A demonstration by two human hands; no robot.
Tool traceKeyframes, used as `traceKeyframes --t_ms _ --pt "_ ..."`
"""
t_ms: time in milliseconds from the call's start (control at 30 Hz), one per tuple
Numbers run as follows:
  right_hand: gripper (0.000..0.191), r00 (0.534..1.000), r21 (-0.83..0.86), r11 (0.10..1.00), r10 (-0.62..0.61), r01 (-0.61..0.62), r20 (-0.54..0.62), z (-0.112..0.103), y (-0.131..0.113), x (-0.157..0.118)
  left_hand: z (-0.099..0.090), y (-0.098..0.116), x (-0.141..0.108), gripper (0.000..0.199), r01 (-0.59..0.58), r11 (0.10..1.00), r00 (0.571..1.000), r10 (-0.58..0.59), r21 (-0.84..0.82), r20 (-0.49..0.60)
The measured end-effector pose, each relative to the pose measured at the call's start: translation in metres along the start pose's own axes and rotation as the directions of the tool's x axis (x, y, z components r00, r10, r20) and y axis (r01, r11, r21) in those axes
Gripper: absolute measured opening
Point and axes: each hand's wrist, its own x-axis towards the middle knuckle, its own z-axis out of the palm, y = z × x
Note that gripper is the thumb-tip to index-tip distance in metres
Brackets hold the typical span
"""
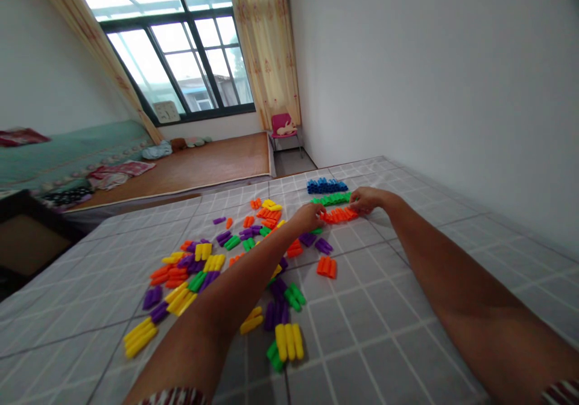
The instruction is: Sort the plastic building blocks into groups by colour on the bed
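A row of orange pieces [339, 215] lies on the checked tablecloth between my two hands. My left hand [310, 217] is closed at the row's left end, fingertips touching it. At the right end, my right hand [367, 200] pinches the orange row, its fingers also close to the green row's end. Just beyond is a row of green pieces [332, 199], and behind that a row of blue pieces [326, 185]. Loose yellow pieces [289, 342], purple pieces [152, 298], green pieces [295, 296] and orange pieces [326, 267] are scattered left and nearer, some behind my left forearm.
The grey checked tablecloth [380, 296] covers the table, with a white wall [429, 79] along the right. Past the far edge are a low bed [217, 161], a pink chair [281, 123] and a curtained window. A dark chair [31, 242] stands at left.
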Motion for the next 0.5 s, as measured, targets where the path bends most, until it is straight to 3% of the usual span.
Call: traceKeyframes --t_ms 167,267,367,500 --pt "0.029 1.000 -0.073 0.997 0.017 -0.017 0.011 -0.005 0.001 -0.002 0.002 0.006 -0.003 0.035 0.027 0.999 0.999 -0.027 0.025 -0.022" --pt "0.032 0.982 -0.250 0.958 -0.167 0.141 -0.084 -0.011 -0.005 -0.008 0.005 0.006 -0.003 0.045 0.023 0.999 0.998 -0.021 0.036 -0.054" --pt "0.040 0.916 -0.286 0.883 -0.399 0.372 -0.040 -0.011 -0.014 -0.012 0.008 0.005 -0.002 0.054 -0.002 0.999 0.999 0.005 0.044 -0.049" --pt "0.054 0.911 -0.279 0.868 -0.405 0.411 0.083 -0.002 -0.021 -0.012 0.007 0.004 0.000 0.045 -0.028 0.997 1.000 0.029 0.071 -0.009"
